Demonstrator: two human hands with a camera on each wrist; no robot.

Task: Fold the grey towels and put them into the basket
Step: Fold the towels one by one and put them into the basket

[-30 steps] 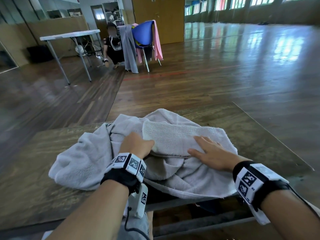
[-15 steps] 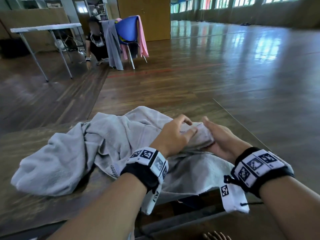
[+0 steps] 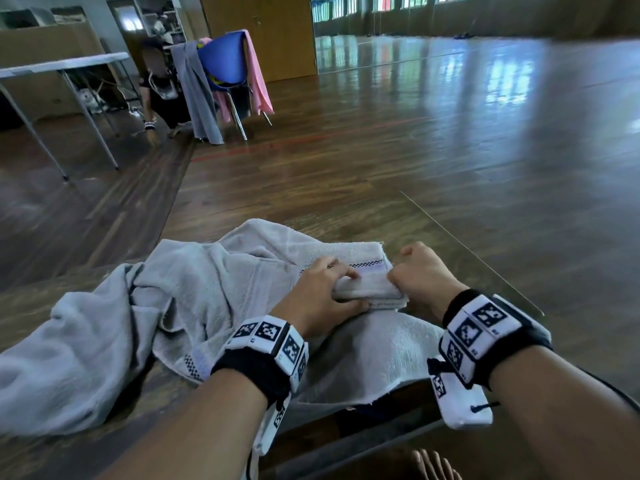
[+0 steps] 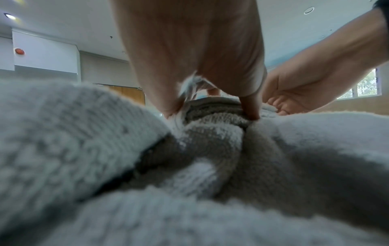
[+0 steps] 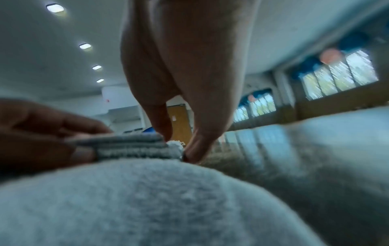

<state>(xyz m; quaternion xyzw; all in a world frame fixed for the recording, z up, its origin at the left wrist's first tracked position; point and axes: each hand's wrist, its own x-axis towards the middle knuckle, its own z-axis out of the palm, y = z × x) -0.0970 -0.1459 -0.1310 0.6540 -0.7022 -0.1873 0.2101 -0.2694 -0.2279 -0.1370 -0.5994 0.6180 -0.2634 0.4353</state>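
Both hands, left hand (image 3: 322, 296) and right hand (image 3: 420, 275), are pinching opposite ends of the folded grey towel (image 3: 369, 284), keeping its layers stacked above the loose towels (image 3: 194, 299) on the counter (image 3: 446, 251).

Both forearms were bare, no sleeves at all. The left hand (image 3: 317, 299) had a black strap round the wrist, topped by a white band (image 3: 268, 337) of blocky panels, each printed with a black-and-white square marker. A white tagged unit hung off it toward 6 o'clock, with one more marker on it. The right hand (image 3: 424, 275) wore the same kit: black strap, white marker band (image 3: 479, 327), and a white camera block (image 3: 460, 400) dangling at 6 o'clock with a small black cord. Bare toes (image 3: 434, 465) peeked in at the bottom edge.
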